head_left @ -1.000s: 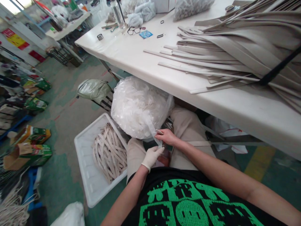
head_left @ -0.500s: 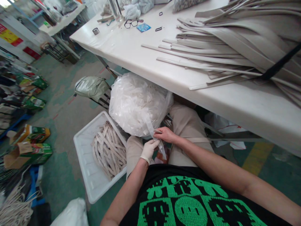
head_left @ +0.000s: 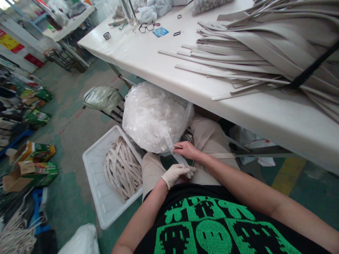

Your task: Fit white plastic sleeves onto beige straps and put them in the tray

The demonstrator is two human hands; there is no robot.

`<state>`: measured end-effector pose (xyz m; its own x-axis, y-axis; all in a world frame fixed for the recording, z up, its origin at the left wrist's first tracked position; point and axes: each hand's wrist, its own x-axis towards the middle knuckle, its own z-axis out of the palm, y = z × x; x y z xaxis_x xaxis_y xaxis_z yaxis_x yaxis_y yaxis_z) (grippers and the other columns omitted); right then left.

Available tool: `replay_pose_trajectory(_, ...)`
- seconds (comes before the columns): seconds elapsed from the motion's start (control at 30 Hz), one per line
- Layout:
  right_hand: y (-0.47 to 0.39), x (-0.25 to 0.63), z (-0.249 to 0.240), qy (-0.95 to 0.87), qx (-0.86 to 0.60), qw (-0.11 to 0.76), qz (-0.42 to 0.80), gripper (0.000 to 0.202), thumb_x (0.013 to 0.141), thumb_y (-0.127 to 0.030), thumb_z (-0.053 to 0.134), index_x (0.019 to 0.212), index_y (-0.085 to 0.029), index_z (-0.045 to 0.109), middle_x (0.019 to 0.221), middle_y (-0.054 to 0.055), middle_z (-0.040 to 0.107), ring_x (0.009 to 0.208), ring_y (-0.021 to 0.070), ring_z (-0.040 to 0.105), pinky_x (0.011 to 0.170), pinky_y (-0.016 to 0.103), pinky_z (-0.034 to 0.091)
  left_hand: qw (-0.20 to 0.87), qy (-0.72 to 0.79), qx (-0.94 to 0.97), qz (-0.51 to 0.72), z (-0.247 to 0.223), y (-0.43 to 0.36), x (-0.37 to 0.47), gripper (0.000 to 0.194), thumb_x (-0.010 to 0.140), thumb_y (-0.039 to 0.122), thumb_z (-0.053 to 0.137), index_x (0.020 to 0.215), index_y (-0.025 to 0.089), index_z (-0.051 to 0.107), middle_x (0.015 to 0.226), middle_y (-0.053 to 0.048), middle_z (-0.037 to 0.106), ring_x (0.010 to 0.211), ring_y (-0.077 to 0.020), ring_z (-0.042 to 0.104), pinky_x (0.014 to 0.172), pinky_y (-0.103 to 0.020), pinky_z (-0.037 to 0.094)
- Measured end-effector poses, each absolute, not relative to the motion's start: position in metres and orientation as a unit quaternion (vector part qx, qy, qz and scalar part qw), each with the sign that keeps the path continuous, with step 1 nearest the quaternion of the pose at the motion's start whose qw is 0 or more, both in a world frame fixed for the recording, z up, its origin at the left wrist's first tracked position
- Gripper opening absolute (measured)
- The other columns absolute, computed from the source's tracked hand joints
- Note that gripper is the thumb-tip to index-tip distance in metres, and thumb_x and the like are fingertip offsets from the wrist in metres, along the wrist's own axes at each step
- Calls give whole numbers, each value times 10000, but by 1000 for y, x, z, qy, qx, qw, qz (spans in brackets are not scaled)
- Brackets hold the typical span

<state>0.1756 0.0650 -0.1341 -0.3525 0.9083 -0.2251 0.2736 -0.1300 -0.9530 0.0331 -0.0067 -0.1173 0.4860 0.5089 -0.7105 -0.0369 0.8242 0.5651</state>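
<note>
Hand Position and Strip Handling at the Worktable

The right hand (head_left: 188, 150), bare, clasps a flat beige strap end (head_left: 177, 146) between thumb and fingers, above the seated person's lap. A translucent strip (head_left: 167, 138) extends from the bag toward the lap, passing just beside the right fingertips. The left hand (head_left: 178, 173), in a white glove, is positioned at the strip's lower end with the fingers partly bent; whether they grip the strip cannot be told.

The clear plastic bag (head_left: 189, 112), filled with similar pale strips, is located in front of the knees, beside the table edge. A white plastic tub (head_left: 94, 188) stands to the left of the legs and contains a heap of beige straps (head_left: 123, 171).

The white worktable (head_left: 132, 53) supports a large bundle of flat straps (head_left: 265, 47), crossed by a black band (head_left: 312, 68) on the right. Eyeglasses (head_left: 149, 27) and a blue packet (head_left: 160, 32) lie near its far side.
</note>
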Motion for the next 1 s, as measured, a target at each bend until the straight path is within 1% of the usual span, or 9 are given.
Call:
replay_pose_trajectory(0.17,65,179,-130,-577,-511,292,567,321,771,-452,584,685,-146,626,581,-33,504,578,101,427,553,208,328,832,476,240,154,-114,-11,35,550,551,499,890,900,84,796,826,-149,756,648,-161,645,697,-291,459)
replay_pose_trajectory(0.27,63,188,-122,-548,-525,299,578,343,825,-445,521,886,-144,674,703,-3,615,551,104,475,522,209,381,818,491,233,190,-105,-9,34,599,487,533,918,853,77,789,799,-152,752,663,-173,651,686,-292,467)
replay_pose_trajectory(0.33,58,198,-115,-515,-542,291,597,361,842,-397,510,1044,-143,665,827,24,680,511,93,494,495,209,400,799,503,225,240,-98,-6,31,591,433,532,943,768,78,769,742,-129,736,640,-155,629,670,-283,466)
replay_pose_trajectory(0.37,55,203,-110,-501,-550,281,606,358,848,-376,514,1075,-140,659,878,39,700,491,86,501,486,208,405,789,509,215,270,-95,-4,30,577,412,522,954,724,82,750,709,-110,722,621,-141,613,662,-278,464)
replay_pose_trajectory(0.43,44,213,-101,-492,-562,252,615,306,869,-358,524,1016,-132,669,920,63,721,473,83,530,480,209,408,769,517,187,327,-87,0,27,557,383,491,972,665,93,704,646,-63,685,582,-112,576,646,-269,459)
replay_pose_trajectory(0.53,21,222,-86,-537,-561,191,600,285,905,-364,514,846,-135,674,839,67,727,481,107,585,483,217,401,746,516,148,394,-76,6,27,547,380,459,983,660,109,669,612,-10,643,567,-90,554,639,-260,468)
replay_pose_trajectory(0.63,-5,222,-68,-573,-552,145,588,325,937,-379,474,818,-150,672,760,45,714,468,114,589,485,222,397,729,511,121,439,-71,9,29,534,376,437,986,675,117,681,684,-19,686,637,-106,607,672,-255,497)
replay_pose_trajectory(0.83,-28,202,-42,-552,-494,141,657,307,937,-343,435,780,-162,627,758,24,702,451,82,545,444,195,384,728,510,127,440,-76,8,36,442,501,405,955,767,119,747,855,-74,759,765,-165,687,753,-283,524)
replay_pose_trajectory(1.0,-25,194,-48,-504,-500,169,684,305,923,-365,448,762,-154,599,730,29,681,430,73,519,412,187,351,741,495,129,435,-76,5,36,485,473,435,961,776,123,747,887,-90,768,823,-193,705,803,-302,545)
